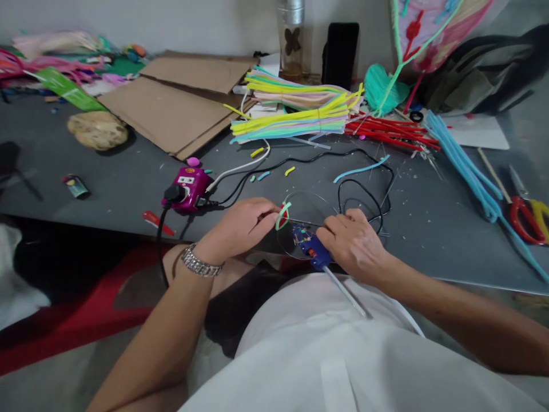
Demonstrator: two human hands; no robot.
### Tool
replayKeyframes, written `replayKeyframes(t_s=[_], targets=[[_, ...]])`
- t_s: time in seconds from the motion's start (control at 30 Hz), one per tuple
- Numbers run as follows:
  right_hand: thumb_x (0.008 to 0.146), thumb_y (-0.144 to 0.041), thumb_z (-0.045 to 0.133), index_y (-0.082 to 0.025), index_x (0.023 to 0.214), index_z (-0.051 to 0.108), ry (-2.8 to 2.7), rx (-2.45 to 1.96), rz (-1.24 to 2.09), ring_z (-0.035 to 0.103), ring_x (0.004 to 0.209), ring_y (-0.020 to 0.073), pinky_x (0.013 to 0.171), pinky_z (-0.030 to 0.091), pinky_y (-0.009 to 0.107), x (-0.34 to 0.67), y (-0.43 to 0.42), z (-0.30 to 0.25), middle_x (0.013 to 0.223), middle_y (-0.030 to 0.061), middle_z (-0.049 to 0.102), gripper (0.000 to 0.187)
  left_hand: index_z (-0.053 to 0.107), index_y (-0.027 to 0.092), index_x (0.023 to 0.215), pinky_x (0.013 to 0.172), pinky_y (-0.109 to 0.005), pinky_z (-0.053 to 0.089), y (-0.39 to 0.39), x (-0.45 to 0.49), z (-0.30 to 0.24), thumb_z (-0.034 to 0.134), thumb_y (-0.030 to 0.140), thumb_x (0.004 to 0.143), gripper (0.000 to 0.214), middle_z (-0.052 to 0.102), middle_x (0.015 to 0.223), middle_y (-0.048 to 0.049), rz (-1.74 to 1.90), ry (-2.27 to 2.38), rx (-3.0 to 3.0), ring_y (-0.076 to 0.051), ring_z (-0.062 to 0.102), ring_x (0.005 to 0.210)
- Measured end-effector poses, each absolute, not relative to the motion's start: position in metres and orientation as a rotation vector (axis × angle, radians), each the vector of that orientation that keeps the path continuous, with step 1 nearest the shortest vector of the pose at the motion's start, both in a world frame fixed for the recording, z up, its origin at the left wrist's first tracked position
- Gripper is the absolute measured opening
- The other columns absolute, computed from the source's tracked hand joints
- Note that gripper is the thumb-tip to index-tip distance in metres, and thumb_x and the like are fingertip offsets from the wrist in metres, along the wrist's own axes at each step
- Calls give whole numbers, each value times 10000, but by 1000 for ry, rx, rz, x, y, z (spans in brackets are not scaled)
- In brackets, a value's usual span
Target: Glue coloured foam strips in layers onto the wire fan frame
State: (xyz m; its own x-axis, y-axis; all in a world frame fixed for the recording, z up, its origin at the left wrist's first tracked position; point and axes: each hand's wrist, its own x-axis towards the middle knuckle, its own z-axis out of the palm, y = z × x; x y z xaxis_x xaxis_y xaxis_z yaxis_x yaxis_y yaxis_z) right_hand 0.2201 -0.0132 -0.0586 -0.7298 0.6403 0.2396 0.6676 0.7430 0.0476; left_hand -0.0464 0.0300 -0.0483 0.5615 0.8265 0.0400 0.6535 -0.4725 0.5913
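Note:
My left hand (244, 226), a metal watch band on its wrist, is closed in a pinch at a small loop of mint-green and red pipe cleaner (282, 217). From that piece a thin wire (305, 222) runs right to my right hand (358, 243), whose curled fingers grip it. Just under and beside the right hand lies a blue glue gun (315, 252), a glue stick (345, 290) poking from its back end. Whether the right hand also touches the glue gun I cannot tell. A large loop of thin wire curves around the piece at the table edge.
Behind my hands lie a black cable (317, 155), a magenta power adapter (186, 187) and pipe cleaner scraps. Farther back are bundled yellow pipe cleaners (295, 117), red ones (390, 130) and cardboard (171, 114). Red-handled scissors (525, 220) are right; a lighter (76, 186) is left.

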Motion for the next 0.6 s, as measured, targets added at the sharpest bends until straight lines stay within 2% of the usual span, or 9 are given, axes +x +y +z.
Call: replayKeyframes(t_s=[0.07,0.23,0.37,0.53,0.6], targets=[[984,-116,459,-176,832,626,-2702,-1040,-110,430,689,190,742,249,357,223,-14,-60,775,56,606,233,698,174,922,818,-323,487,24,-45,-44,548,381,988,263,739,939,-68,452,1211,2261,-201,662,868],[1019,-301,486,-175,855,611,-2569,-1132,372,482,681,169,672,283,313,229,-15,-58,803,40,607,242,717,179,839,757,-290,483,10,-42,-53,637,333,924,193,741,951,-63,628,1372,2067,-184,658,845],[1018,-374,534,-188,872,578,-2474,-1210,682,524,673,143,637,312,276,229,-13,-49,836,27,609,240,755,173,865,578,-260,391,0,-43,-61,663,377,901,227,679,701,-7,610,1486,1853,-144,550,627],[979,-365,617,-203,860,550,-2463,-1249,787,545,667,136,608,317,255,223,-11,-47,838,10,614,212,740,169,786,480,-244,299,-5,-42,-59,671,388,892,253,546,538,39,635,1516,1685,-110,413,508],[967,-343,638,-202,840,544,-2490,-1234,777,535,663,136,605,316,252,220,-11,-49,817,4,600,211,741,177,787,505,-244,339,-4,-41,-59,671,383,892,242,587,571,29,666,1504,1722,-118,454,530]])
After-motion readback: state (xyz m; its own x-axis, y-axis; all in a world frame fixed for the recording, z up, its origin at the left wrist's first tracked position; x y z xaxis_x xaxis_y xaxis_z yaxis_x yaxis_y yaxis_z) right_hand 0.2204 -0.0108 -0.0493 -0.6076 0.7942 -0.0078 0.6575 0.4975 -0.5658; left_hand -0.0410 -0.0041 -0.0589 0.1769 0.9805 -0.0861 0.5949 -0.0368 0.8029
